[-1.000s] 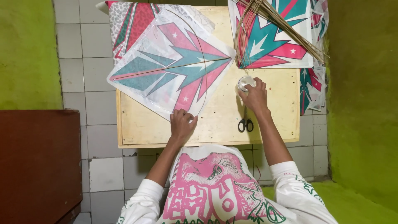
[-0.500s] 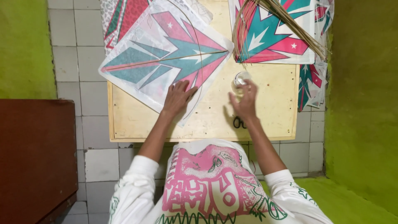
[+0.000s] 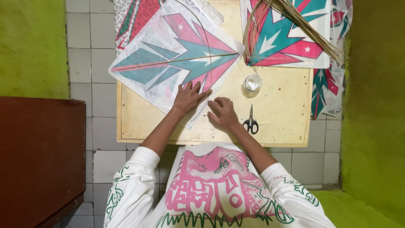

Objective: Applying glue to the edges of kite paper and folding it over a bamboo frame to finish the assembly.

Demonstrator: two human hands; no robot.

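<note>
Room: tiled floor (image 3: 97,55) of pale squares between green walls, a dark brown cabinet (image 3: 40,156) at 9 o'clock.
Surface: a low wooden board (image 3: 278,114) fills the middle of the head view.
Kite: a paper kite (image 3: 175,63), printed in teal and pink on white, lies flat at 11 o'clock on the board, its near corner under the hands and its far edge hanging off the board.
Left hand: left hand (image 3: 188,98) flat on the kite's near corner, fingers spread, pressing the paper down.
Right hand: right hand (image 3: 222,113) just beside it at 3 o'clock, fingers loosely curled, fingertips on the board at the kite's edge; grasping nothing.
Handling: the kite looks very light, thin and easy to tear, stiff only along its sticks; best taken by the spine or a framed edge.
Nearby: small tape roll (image 3: 252,83) at 1 o'clock, black scissors (image 3: 251,122) at 3 o'clock, kite stack (image 3: 291,33) with thin sticks (image 3: 303,25) beyond.
</note>
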